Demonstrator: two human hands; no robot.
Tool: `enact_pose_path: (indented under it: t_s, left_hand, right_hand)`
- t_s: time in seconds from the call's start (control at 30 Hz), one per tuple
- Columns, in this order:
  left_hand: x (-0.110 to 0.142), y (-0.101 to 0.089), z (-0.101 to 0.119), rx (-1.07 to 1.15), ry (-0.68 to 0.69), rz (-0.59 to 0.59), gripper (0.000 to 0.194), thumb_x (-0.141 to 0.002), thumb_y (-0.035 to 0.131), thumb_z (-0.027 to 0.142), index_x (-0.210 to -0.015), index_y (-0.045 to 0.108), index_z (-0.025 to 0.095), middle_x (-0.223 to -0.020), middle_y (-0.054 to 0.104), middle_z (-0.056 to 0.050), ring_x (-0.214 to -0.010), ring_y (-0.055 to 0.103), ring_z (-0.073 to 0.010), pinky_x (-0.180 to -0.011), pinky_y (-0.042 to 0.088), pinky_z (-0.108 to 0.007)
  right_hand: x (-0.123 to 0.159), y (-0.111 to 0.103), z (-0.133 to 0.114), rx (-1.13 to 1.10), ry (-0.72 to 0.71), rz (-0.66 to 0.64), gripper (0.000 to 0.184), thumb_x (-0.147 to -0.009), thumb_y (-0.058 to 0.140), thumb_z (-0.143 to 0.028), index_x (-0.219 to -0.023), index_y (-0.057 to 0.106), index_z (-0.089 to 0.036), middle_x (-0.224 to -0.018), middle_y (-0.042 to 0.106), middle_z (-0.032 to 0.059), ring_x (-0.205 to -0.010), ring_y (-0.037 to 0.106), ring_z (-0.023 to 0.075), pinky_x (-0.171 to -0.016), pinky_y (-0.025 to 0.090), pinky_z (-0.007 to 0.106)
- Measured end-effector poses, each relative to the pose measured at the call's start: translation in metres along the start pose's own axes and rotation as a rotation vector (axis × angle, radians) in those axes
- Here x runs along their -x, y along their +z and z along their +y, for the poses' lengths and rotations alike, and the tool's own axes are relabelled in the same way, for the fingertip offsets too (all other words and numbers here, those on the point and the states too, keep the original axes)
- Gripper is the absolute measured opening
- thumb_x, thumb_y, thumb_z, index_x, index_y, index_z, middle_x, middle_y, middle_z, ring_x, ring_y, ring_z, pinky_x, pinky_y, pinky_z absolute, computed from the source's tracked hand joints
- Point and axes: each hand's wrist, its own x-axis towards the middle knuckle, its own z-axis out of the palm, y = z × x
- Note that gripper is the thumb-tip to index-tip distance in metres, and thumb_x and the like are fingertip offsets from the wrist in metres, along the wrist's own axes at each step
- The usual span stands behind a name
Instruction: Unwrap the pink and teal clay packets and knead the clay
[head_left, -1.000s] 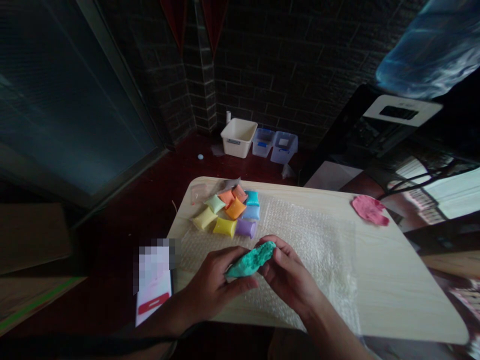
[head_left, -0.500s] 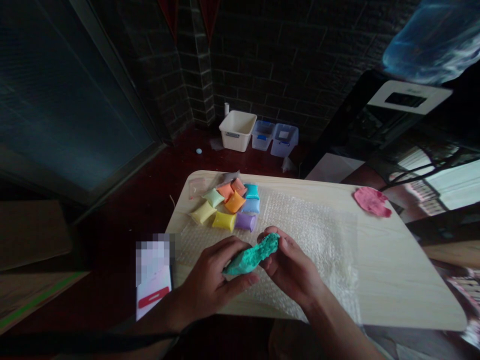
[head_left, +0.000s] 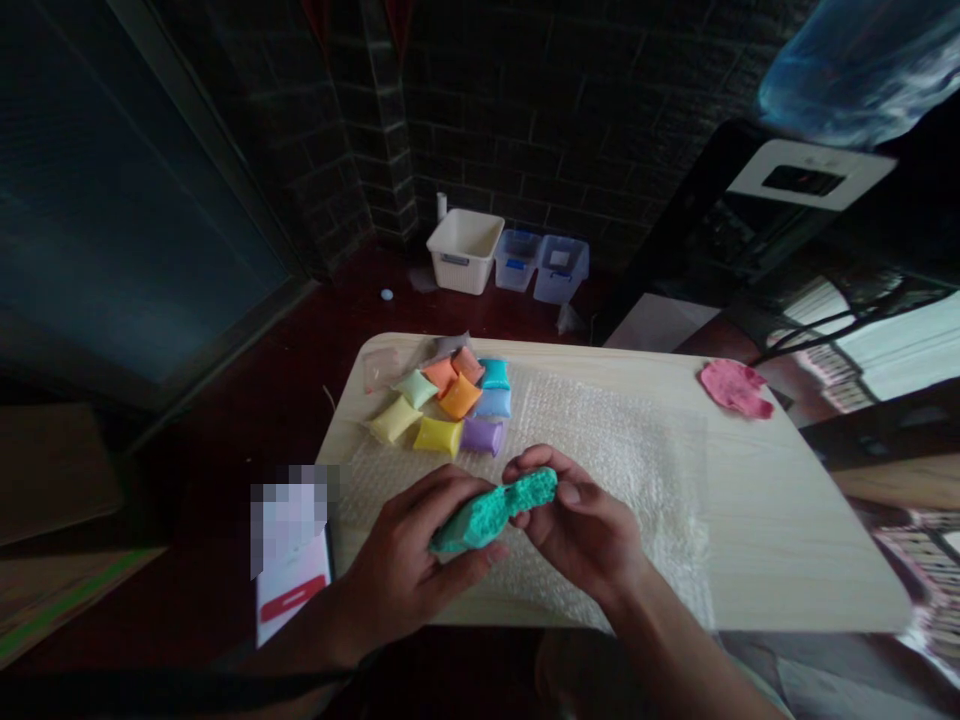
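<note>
A lump of green modelling clay [head_left: 480, 518] is held between my two hands above the near part of the table. My left hand [head_left: 420, 540] grips its wider end, fingers over the top and thumb below. My right hand [head_left: 585, 525] pinches the other end between thumb and fingers. The clay narrows to a thin neck in the middle, and its surface there is rough and torn. Beneath the hands lies a sheet of bubble wrap [head_left: 611, 455]. Just beyond them is a group of small clay packets, among them a purple packet [head_left: 481, 436] and a yellow packet [head_left: 437, 436].
Flattened pink clay [head_left: 736, 388] lies at the table's [head_left: 795, 520] far right. A phone [head_left: 292, 570] with a lit screen is at the left edge. A white bin [head_left: 465, 255] and two clear boxes [head_left: 561, 270] stand on the floor behind. A water dispenser [head_left: 810, 180] rises at the right.
The green clay has been stretched and has thinned in the middle, as my left hand shifted slightly left. The whole view has turned a little.
</note>
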Motion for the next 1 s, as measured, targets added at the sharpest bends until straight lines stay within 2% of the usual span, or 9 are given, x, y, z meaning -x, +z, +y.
enact_pose_path:
  t_s: [0.27, 0.43, 0.67, 0.9, 1.0]
  left_hand:
    - [-0.0001, -0.0003, 0.0003, -0.057, 0.018, -0.002, 0.029, -0.091, 0.072, 0.022, -0.117, 0.06, 0.024, -0.105, 0.068, -0.002, -0.095, 0.066, -0.0174, -0.085, 0.052, -0.026]
    - [-0.0013, 0.0002, 0.0006, -0.058, 0.024, -0.007, 0.028, -0.091, 0.072, 0.022, -0.116, 0.061, 0.023, -0.104, 0.068, -0.002, -0.094, 0.067, -0.0178, -0.084, 0.052, -0.026]
    - [-0.0022, -0.001, 0.0017, -0.05, 0.013, 0.008, 0.024, -0.091, 0.071, 0.022, -0.113, 0.062, 0.023, -0.101, 0.068, -0.001, -0.093, 0.067, -0.0171, -0.083, 0.051, -0.025]
    - [-0.0026, -0.002, 0.0029, -0.038, 0.006, 0.008, 0.023, -0.091, 0.072, 0.023, -0.112, 0.064, 0.023, -0.102, 0.069, -0.002, -0.093, 0.067, -0.0176, -0.083, 0.051, -0.026]
    - [-0.0025, -0.002, 0.0013, -0.009, -0.04, 0.019, 0.02, -0.091, 0.071, 0.025, -0.11, 0.065, 0.022, -0.101, 0.07, -0.002, -0.091, 0.067, -0.0185, -0.082, 0.051, -0.027]
  right_hand:
    - [0.0042, 0.0032, 0.0047, 0.15, -0.054, 0.025, 0.033, -0.074, 0.089, -0.021, -0.105, 0.077, -0.021, -0.104, 0.075, 0.0026, -0.084, 0.067, 0.0129, -0.077, 0.054, 0.022]
    - [0.0032, 0.0047, 0.0065, 0.248, -0.099, 0.047, 0.028, -0.075, 0.088, -0.015, -0.099, 0.077, -0.023, -0.092, 0.073, -0.0011, -0.078, 0.064, 0.0105, -0.073, 0.052, 0.021]
    - [0.003, 0.0039, 0.0051, 0.234, -0.082, 0.057, 0.021, -0.079, 0.085, -0.014, -0.097, 0.078, -0.022, -0.088, 0.072, -0.0017, -0.071, 0.065, 0.0083, -0.069, 0.052, 0.018]
    - [0.0023, 0.0035, 0.0036, 0.161, -0.064, 0.063, 0.019, -0.081, 0.082, -0.017, -0.099, 0.077, -0.018, -0.093, 0.076, 0.0024, -0.073, 0.071, 0.0109, -0.069, 0.056, 0.019]
    - [0.0013, 0.0018, 0.0028, 0.135, -0.049, 0.083, 0.018, -0.082, 0.082, -0.019, -0.1, 0.077, -0.018, -0.092, 0.075, 0.0027, -0.072, 0.073, 0.012, -0.066, 0.057, 0.019]
